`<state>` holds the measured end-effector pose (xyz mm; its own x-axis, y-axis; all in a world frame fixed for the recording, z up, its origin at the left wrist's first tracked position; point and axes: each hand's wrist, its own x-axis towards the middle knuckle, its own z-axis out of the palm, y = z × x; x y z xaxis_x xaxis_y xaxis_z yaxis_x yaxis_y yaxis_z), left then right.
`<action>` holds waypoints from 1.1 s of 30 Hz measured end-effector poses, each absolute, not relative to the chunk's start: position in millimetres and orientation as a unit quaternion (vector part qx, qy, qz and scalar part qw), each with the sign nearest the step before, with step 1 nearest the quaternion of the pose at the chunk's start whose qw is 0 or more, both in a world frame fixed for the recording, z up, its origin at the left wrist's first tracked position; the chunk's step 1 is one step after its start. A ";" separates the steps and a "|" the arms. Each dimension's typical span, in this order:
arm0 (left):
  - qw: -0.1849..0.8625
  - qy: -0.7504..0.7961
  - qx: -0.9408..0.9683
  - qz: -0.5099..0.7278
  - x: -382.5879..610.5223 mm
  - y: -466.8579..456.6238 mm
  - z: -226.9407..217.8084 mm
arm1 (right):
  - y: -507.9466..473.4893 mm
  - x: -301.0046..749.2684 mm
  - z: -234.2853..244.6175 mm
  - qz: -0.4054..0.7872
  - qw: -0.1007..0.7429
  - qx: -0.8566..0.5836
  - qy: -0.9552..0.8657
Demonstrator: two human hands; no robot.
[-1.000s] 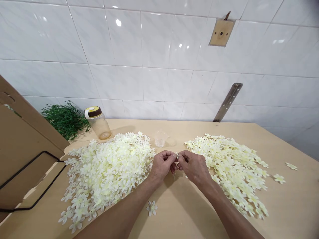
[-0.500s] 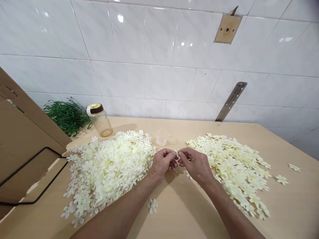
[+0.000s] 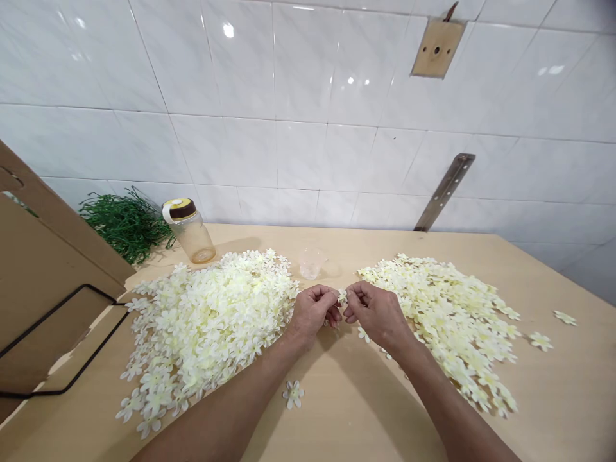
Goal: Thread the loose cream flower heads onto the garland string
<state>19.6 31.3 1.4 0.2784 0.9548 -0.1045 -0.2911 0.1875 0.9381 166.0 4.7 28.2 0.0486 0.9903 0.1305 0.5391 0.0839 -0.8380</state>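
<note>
"What is hidden?"
"The small flower [image 3: 342,296] at five o'clock: the left hand [image 3: 312,311] and right hand [image 3: 379,312] cover part of it, its details too tiny to read."
"And cut off?"
"The cardboard [image 3: 43,256], at nine o'clock, by the left edge."

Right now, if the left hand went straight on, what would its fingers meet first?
The left hand would likely meet the pale flower between the two hands first, then the right hand; exact depth is unclear.
</note>
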 end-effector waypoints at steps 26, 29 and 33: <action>0.688 0.365 0.353 0.518 13.3 38.8 6.8 | 8.7 173.7 24.7 0.305 0.381 -0.639 -0.594; 0.674 0.376 0.362 0.523 13.4 40.1 5.4 | 6.7 171.2 23.4 0.281 0.341 -0.599 -0.668; 0.630 0.399 0.426 0.512 15.9 37.8 0.9 | 3.2 165.7 26.9 0.202 0.394 -0.604 -0.663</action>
<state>15.9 37.8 0.9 0.1572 0.9854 -0.0661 -0.3049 0.1121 0.9458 165.7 3.2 26.9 0.0394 0.9598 0.2780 0.6420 0.1888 -0.7431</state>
